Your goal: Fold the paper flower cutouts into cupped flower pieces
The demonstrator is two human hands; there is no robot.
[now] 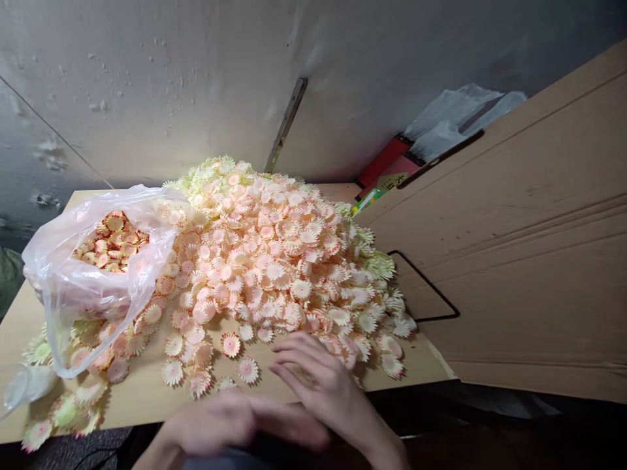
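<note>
A heap of small pale pink and cream artificial flower pieces (274,261) with toothed edges spreads over the table. My right hand (323,375) is at the heap's front edge, over or against the nearest pieces. Its fingers are stretched out and slightly apart, with nothing visible in them. Closer to me, my left hand (230,418) is in front of the table's front edge. Motion smears its fingers, so any hold is unclear. A few loose flower pieces (248,370) lie on the wood just beyond my hands.
An open plastic bag (105,287) of red-edged pieces stands at left, near a clear plastic cup (29,385). A cardboard sheet (514,248) borders the right side, with a black wire loop (443,297) against it. Behind are a wall (196,85) and a red box (386,160).
</note>
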